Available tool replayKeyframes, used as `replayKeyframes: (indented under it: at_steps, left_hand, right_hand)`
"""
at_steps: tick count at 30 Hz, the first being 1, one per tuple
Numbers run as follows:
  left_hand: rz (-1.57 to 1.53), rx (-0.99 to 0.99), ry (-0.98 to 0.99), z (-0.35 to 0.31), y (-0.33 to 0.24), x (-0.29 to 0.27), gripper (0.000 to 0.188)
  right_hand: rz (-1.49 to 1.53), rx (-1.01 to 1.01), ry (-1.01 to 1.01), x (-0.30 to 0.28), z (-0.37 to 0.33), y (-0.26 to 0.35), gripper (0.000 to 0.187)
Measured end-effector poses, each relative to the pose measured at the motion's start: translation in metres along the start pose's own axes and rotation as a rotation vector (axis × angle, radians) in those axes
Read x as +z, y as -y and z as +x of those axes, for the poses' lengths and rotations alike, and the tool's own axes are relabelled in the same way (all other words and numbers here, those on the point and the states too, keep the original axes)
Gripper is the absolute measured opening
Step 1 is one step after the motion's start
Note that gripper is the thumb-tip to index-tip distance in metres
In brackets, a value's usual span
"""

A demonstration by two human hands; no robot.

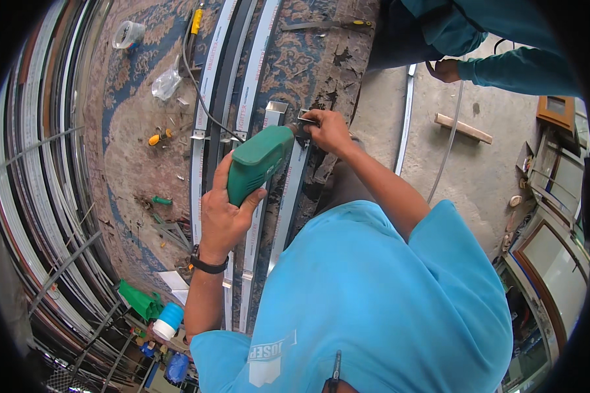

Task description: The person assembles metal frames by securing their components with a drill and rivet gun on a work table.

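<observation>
My left hand (226, 213), a black watch on its wrist, is wrapped round a green corded power drill (262, 157). The drill's front end points at the upper end of a long metal profile (294, 180) with protective film on it. Right at that end, the fingers of my right hand (332, 133) are closed on a small metal bracket (306, 116). Where the drill tip meets the metal is hidden by the drill and my fingers. Close on the left stands another film-covered profile (273, 116) with an open square end.
More filmed profiles (210, 78) lie along a patterned carpet (137, 59). A clear tub (128, 35), a plastic bag (167, 84) and loose tools lie left. A co-worker's hand (447, 70) is at upper right, above a wooden block (463, 128). Long stock fills a rack (42, 164).
</observation>
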State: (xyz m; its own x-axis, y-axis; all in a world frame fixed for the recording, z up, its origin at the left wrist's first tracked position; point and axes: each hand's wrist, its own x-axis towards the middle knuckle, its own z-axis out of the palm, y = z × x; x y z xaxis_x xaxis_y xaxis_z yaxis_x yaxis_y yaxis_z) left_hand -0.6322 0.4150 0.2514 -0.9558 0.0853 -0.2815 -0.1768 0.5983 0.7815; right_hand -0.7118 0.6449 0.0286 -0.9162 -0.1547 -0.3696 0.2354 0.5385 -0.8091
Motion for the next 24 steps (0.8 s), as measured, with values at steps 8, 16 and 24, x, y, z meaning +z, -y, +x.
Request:
replayKeyframes:
  at_steps: [8, 16, 24]
  left_hand:
    - [0.067, 0.04, 0.01, 0.002, -0.001, 0.007, 0.077]
    - [0.128, 0.068, 0.066, 0.021, -0.023, 0.006, 0.07]
    - [0.179, 0.011, 0.091, 0.026, -0.037, 0.008, 0.067]
  right_hand:
    - [0.034, 0.038, 0.016, 0.003, 0.002, -0.005, 0.03]
    - [0.049, -0.022, -0.062, 0.007, 0.003, -0.003, 0.029]
    - [0.061, -0.013, -0.06, 0.005, 0.001, 0.001, 0.033]
